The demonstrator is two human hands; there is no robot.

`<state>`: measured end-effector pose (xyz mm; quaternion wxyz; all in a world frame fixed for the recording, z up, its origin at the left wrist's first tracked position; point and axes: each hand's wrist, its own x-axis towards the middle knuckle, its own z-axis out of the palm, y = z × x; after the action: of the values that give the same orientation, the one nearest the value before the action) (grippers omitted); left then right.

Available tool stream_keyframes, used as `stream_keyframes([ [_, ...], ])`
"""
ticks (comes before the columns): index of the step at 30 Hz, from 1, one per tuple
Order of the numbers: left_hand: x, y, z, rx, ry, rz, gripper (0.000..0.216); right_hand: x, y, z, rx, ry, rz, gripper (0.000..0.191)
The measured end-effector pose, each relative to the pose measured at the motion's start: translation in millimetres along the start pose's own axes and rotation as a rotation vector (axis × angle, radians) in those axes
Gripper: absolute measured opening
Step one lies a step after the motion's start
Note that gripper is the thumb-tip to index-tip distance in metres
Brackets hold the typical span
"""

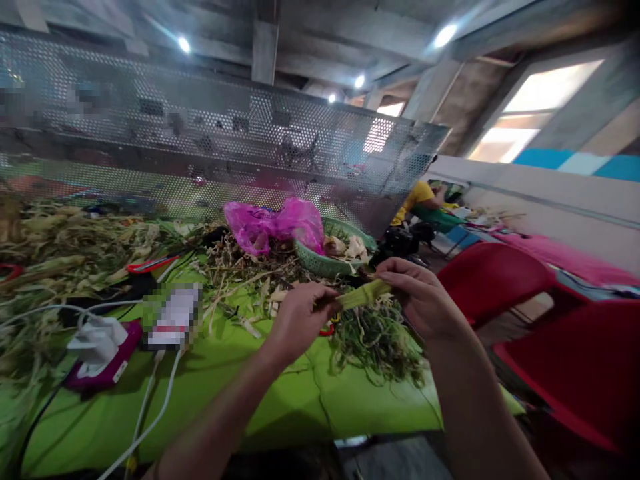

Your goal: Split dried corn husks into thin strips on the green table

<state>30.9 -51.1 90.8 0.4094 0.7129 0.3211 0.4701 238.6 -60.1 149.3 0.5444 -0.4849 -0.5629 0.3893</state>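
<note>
A flat, pale green strip of plant stalk point(365, 295) stretches between my two hands above the table. My left hand point(303, 317) pinches its left end, fingers closed. At the other end, my right hand point(419, 293) grips it between thumb and fingers. Just below the strip lies a tangled heap of thin green plant strands point(383, 350). A small red object point(327, 331), partly hidden, lies beside my left fingers. Behind the hands stands a green plastic basket point(323, 267) with pale dry husks in it.
The table wears a bright green cover point(280, 413). A magenta plastic bag point(250, 227) lies by the basket. At left are dry plant matter point(50, 247), a blurred phone point(175, 317) with white cables and a purple power strip point(83, 377). Red chairs point(500, 273) stand right; a perforated panel point(225, 147) rises behind.
</note>
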Motion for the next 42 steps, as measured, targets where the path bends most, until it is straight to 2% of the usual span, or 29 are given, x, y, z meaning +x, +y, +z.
stream_keyframes([
  [3,2.0,-8.9,5.6,-0.219,0.019,-0.159,0.014,-1.9,6.7,14.5,0.163,0.025,-0.044,0.028],
  [5,3.1,-14.0,6.6,-0.29,0.048,-0.194,0.013,-4.2,14.1,25.6,0.227,0.007,-0.037,0.036],
  [9,3.2,-20.1,8.3,-0.372,0.071,-0.185,0.014,-7.2,32.0,46.5,0.145,-0.059,-0.002,0.025],
  [16,-1.2,-27.6,9.2,-0.44,0.05,-0.202,0.019,-1.1,55.4,65.2,0.129,0.133,-0.163,0.016],
  [23,-11.3,-43.3,1.5,-0.527,-0.014,-0.266,0.023,1.2,63.1,75.9,0.225,0.218,-0.139,0.017],
  [26,-13.3,-43.4,-4.0,-0.458,-0.001,-0.293,0.02,2.8,63.5,80.1,0.236,0.225,-0.135,0.016],
  [30,-11.8,-38.7,-9.8,-0.272,0.129,-0.235,0.013,5.3,59.9,85.6,0.23,0.186,-0.1,0.015],
  [35,-9.6,-40.0,-7.2,-0.457,0.098,-0.286,0.013,3.7,53.8,89.7,0.202,0.147,-0.064,0.016],
  [40,-9.1,-41.9,-3.1,-0.583,0.129,-0.318,0.021,-3.9,52.3,91.7,0.136,-0.081,0.067,0.021],
  [42,-9.9,-42.6,-3.3,-0.589,0.112,-0.332,0.024,-5.1,54.8,91.1,0.116,-0.102,0.078,0.021],
])
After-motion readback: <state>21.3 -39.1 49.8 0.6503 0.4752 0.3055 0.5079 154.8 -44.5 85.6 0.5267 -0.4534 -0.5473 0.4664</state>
